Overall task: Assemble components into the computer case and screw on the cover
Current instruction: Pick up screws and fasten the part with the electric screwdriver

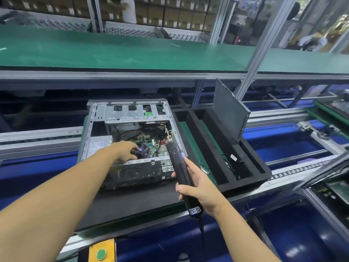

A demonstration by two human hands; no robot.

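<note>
An open computer case (98, 118) lies on its side on a black pallet, with its motherboard, cables and drive cage exposed. My left hand (125, 149) reaches into the case and rests on the black cooler fan (140, 151) with fingers curled over it. My right hand (196, 183) grips a black electric screwdriver (179, 167). The screwdriver's bit (166, 132) points down into the far right part of the case. The dark grey side cover (231, 112) stands tilted in a slot of the black foam tray, to the right of the case.
The black foam tray (247, 167) holds a small cable with a white label. A green-topped shelf (132, 52) runs across above the line. Blue conveyor rails flank the pallet. A yellow box with a green button (102, 253) sits at the near edge. Another pallet lies far right.
</note>
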